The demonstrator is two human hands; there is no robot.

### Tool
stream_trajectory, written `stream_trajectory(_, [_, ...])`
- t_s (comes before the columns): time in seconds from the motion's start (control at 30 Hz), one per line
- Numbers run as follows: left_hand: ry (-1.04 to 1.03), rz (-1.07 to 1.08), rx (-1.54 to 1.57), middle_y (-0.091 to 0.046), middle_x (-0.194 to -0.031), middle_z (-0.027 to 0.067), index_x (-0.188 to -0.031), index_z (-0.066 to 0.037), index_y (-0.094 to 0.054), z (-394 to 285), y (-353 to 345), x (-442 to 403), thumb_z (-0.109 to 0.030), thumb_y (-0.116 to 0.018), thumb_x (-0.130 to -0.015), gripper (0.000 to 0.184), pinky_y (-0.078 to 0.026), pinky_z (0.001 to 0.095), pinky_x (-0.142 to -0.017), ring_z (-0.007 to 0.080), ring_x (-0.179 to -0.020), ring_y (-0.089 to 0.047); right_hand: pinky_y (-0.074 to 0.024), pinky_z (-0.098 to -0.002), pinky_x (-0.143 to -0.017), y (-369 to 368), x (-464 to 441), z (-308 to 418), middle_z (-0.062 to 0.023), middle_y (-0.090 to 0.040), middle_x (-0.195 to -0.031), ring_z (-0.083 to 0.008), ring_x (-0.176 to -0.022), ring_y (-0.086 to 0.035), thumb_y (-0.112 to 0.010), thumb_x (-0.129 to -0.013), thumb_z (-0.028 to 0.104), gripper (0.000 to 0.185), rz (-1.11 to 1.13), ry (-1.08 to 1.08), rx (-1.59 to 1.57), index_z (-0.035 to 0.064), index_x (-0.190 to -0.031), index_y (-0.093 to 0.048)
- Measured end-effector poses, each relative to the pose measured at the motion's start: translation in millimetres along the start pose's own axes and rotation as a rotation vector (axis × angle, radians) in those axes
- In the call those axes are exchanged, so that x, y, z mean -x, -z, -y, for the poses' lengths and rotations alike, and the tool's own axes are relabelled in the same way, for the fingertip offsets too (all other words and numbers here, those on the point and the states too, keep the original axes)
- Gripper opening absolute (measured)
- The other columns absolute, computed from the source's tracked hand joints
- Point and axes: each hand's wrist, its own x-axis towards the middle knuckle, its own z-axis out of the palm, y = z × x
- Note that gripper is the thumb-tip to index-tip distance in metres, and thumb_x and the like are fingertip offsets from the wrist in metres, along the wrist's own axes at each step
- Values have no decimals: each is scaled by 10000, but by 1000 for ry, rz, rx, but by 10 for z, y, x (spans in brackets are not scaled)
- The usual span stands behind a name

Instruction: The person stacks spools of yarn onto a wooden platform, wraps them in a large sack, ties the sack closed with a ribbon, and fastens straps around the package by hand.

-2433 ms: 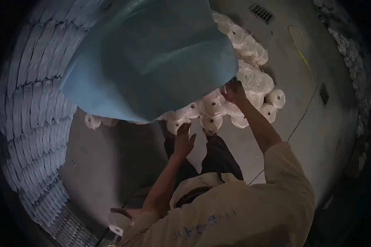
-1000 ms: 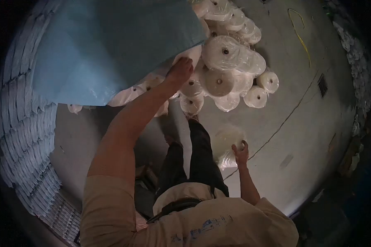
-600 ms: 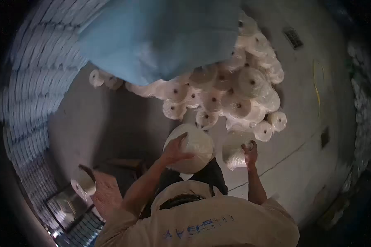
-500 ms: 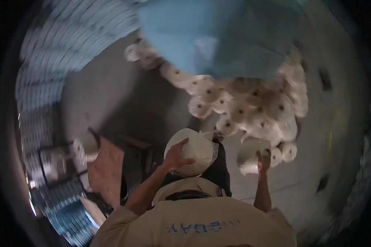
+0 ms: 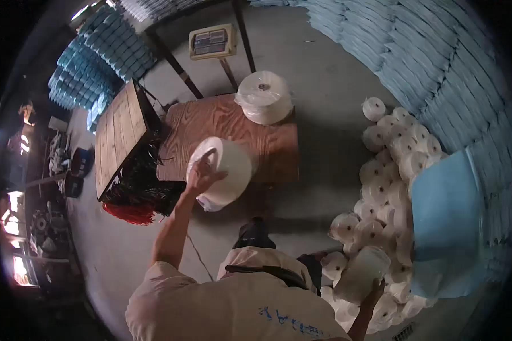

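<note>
At ten o'clock a pallet (image 5: 119,136) of pale, smooth planks is seen above dark strands and a red fringe (image 5: 129,213), with ribbed blue stacks (image 5: 96,57) set beyond. Near the centre, toward nine o'clock, the left roll (image 5: 233,173) is held by the left hand (image 5: 201,177) at the near edge of the wood-grained table (image 5: 182,128); whether the two touch cannot be told. Its end face is spanned by half-spread fingers, though whether any are hooked into the core is not shown. A dense, fairly heavy drum is to be expected, firm in body but slippery in its thin film, so the core is judged the surest hold. At eleven o'clock a boxy display (image 5: 212,42) is mounted on a post; at twelve, a film-wrapped roll (image 5: 263,96) is stood on the table, core upward. At half past four the right roll (image 5: 361,273) is gripped at its end by the curled fingers of the right hand (image 5: 375,290), core hidden. Toward three o'clock, round, glossy rolls are heaped in a pile (image 5: 403,149), partly covered by a smooth blue sheet (image 5: 446,216); creased bundles (image 5: 421,57) are stacked at two.
</note>
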Motion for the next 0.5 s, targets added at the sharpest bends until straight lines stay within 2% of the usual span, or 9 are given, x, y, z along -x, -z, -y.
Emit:
stream_trajectory(0.07, [-81,-88,-352,-736,-1026,195,-1476,-126,-576,397,585,-621,-429,-951,-674,935,-564,468,-872,370,-939,-711,-402,-474,-1134,-795,-133,152,-170,-557,-1475,-330,-1321,-532,-697,-942,437,800,-5,-36,10,36,-1577,-422])
stream_trajectory(0.1, [-39,-119,-490,-728,-1138,222,-1468,-157,-583,468,817,-871,-442,-942,-676,915,-536,511,-952,414,-1065,-689,-397,-473,-1135,-1160,-188,241,-161,-541,-1493,-322,-1331,-521,-681,-946,425,775,-19,-89,-6,41,-1571,-432])
stream_trajectory(0.13, [7,-159,-640,-708,-1183,212,-1474,-179,-577,694,977,-1177,-435,-941,-669,920,-506,519,-1011,425,-1133,-652,-393,-467,-1140,-1695,-268,531,-146,-504,-1528,-312,-1345,-512,-677,-939,434,787,252,-95,39,48,-1578,-428])
stream_trajectory(0.23, [53,-163,-714,-607,-1346,205,-1529,-277,-505,843,1458,-1830,-392,-938,-669,970,-448,575,-1067,457,-1275,-536,-464,-402,-1097,-3933,-308,1273,-158,-579,-1456,-275,-1325,-560,-736,-925,350,742,742,253,214,29,-1540,-472])
stream_trajectory(0.3, [31,-194,-707,-548,-1435,187,-1547,-316,-471,1429,1712,-2391,-381,-937,-674,992,-418,627,-1071,448,-1350,-473,-524,-501,-1023,-5443,-259,1519,-237,-691,-1271,-423,-1163,-678,-799,-835,444,825,880,746,433,-5,-1475,-534])
stream_trajectory(0.33, [61,-178,-720,-541,-1448,174,-1556,-318,-460,1474,1799,-2547,-393,-929,-684,993,-414,638,-1065,445,-1360,-465,-514,-527,-1025,-6144,-193,1698,-254,-678,-1301,-459,-1140,-669,-837,-758,488,919,881,1048,682,-10,-1469,-537])
stream_trajectory(0.4, [71,-183,-778,-507,-1493,144,-1587,-326,-419,1623,1964,-2868,-442,-899,-724,994,-407,663,-1054,452,-1373,-451,-444,-520,-1077,-7420,-40,1852,-184,-674,-1304,-417,-1203,-608,-904,-667,432,903,967,1214,919,78,-1440,-599])
stream_trajectory(0.47, [93,-170,-780,-497,-1505,144,-1593,-330,-409,1734,2055,-3056,-453,-890,-733,993,-409,659,-1060,459,-1380,-445,-366,-571,-1141,-8371,-128,1860,-210,-600,-1416,-442,-1350,-504,-846,-727,452,913,1106,1259,1112,146,-1525,-524])
stream_trajectory(0.5, [106,-156,-783,-487,-1517,145,-1599,-333,-400,1759,2066,-3118,-464,-882,-742,992,-411,655,-1066,466,-1386,-439,-343,-578,-1156,-8809,-216,1774,-200,-584,-1431,-415,-1388,-472,-826,-753,408,874,1048,1334,1158,142,-1527,-519])
